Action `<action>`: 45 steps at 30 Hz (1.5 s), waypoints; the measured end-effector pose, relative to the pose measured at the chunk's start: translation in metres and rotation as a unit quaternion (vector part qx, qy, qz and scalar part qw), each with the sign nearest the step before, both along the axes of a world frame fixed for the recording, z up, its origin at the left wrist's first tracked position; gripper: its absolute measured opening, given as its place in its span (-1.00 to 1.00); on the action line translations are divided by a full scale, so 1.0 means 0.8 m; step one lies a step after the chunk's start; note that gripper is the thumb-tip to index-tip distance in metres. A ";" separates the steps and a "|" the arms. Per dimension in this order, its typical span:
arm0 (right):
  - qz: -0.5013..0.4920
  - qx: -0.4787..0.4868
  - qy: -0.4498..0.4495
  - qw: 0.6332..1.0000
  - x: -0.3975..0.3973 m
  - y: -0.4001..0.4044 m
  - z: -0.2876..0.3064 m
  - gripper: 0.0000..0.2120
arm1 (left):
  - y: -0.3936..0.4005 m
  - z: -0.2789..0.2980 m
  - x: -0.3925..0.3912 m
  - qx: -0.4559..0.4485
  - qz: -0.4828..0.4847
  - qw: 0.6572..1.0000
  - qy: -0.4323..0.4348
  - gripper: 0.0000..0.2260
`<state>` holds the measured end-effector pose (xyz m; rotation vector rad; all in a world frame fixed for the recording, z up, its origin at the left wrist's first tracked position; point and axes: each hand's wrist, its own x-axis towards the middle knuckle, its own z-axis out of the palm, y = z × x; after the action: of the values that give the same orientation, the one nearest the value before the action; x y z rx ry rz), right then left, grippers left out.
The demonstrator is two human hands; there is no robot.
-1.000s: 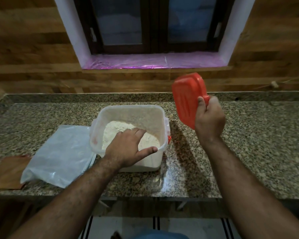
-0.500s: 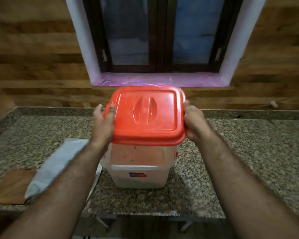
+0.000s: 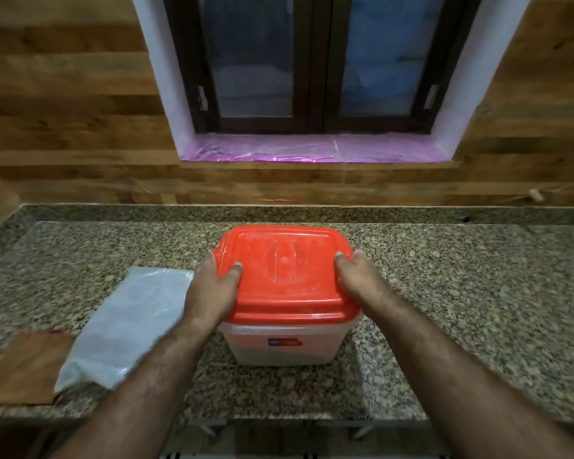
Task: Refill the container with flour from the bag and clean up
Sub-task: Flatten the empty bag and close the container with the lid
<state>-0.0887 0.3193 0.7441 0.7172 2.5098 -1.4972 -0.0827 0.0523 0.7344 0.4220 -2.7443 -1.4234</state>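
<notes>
A clear plastic container stands on the granite counter, a little flour showing through its wall. The orange lid, dusted with flour, sits on top of it. My left hand grips the lid's left edge, thumb on top and fingers over the side. At the lid's right edge, my right hand holds on in the same way. The flattened whitish flour bag lies on the counter just left of the container.
A brown wooden board lies at the counter's front left, partly under the bag. The wooden wall and a window with a purple-covered sill rise behind. The counter's front edge runs close below the container.
My right hand brought the orange lid over from the right, my left hand left the container and took its other side, and the lid came down onto the container.
</notes>
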 end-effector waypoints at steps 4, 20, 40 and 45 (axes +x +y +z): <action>-0.005 0.083 -0.008 0.997 0.006 -0.006 -0.013 -0.53 | -0.002 -0.003 0.002 -0.018 -0.031 0.999 -0.027 -0.34; 0.006 0.011 -0.015 1.000 -0.002 0.001 -0.020 -0.56 | -0.035 -0.016 -0.019 0.155 -0.055 0.981 -0.103 -0.63; -0.035 0.179 -0.011 0.983 0.006 -0.006 0.010 -0.49 | -0.028 0.022 -0.019 -0.194 0.007 0.980 -0.047 -0.46; -0.015 0.299 0.006 0.954 0.018 -0.022 0.007 -0.49 | 0.002 0.021 -0.005 -0.359 -0.003 0.933 -0.016 -0.49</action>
<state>-0.0744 0.3018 0.7495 0.8156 2.9904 -0.7223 -0.0868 0.0539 0.7512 0.3882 -3.0115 -0.3288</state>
